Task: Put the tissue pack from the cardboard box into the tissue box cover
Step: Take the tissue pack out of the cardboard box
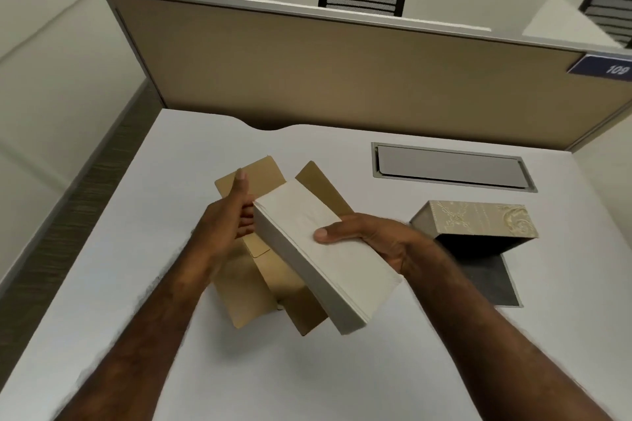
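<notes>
Desk (171,284): white top, bounded at 12 o'clock by a tan partition (342,79) w/ grey trim. Left edge drops off to a floor strip at 9 o'clock. A scalloped cable notch (270,128) cuts the back edge at approx. 12 o'clock. A grey recessed hatch (451,166) sits flush at 1 o'clock. Open desk surface lies at 6–8 o'clock and along the near right, between the forearms and beyond.

Tissue pack (325,249): off-white, rectangular block, plain top face, stacked-sheet lines visible along the long side. It is held above the cardboard box (260,270), tilted, one end at 11 o'clock, the other at 5 o'clock. Pack is clear of the box interior.

Left hand (225,222): closed on the pack's far-left end, thumb raised upward, fingers curled against the end face.
Right hand (372,239): clamped on the pack's right long edge, thumb flat on the top face, fingers under, not visible.

Cardboard box: brown, flaps open, centre of desk, directly under the pack.

Tissue box cover (478,219): at 3 o'clock, lying on its side, beige w/ gold floral pattern, dark open cavity facing the near edge. A dark base panel (492,280) lies flat beside the opening. Cover sits just beside the right wrist; contact: cannot tell.

Blue tag (605,68) reads "109", partition right end.
</notes>
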